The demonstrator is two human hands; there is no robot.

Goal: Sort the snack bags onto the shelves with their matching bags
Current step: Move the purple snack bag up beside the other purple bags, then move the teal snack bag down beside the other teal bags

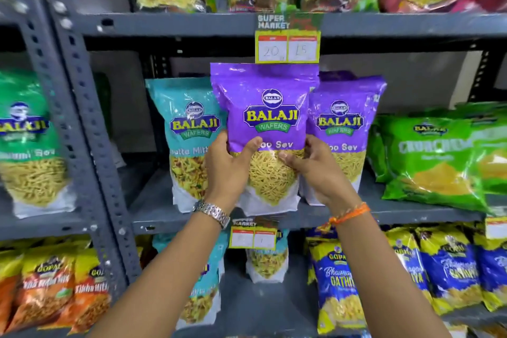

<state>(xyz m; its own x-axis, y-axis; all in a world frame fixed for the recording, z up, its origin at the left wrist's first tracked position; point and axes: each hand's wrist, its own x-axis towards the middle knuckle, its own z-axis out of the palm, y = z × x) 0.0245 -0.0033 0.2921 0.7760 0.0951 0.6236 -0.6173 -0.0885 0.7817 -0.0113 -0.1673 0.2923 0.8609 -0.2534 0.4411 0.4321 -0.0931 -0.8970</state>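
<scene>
A purple Balaji Aloo Sev bag (264, 118) is held upright in front of the middle shelf (153, 214). My left hand (229, 170) grips its lower left side and my right hand (315, 173) grips its lower right side, thumbs on the front. Directly behind it to the right stands a matching purple Aloo Sev bag (347, 121) on that shelf. A teal Balaji Khatta Mitha bag (189, 134) stands to the left, partly covered by the held bag.
Green Crunchem bags (436, 162) lie at the shelf's right. A green sev bag (27, 143) stands in the left rack beyond the grey upright post (82, 123). A price tag (287, 46) hangs just above the held bag. Blue Gopal bags (340, 282) and orange bags (55, 288) fill the lower shelf.
</scene>
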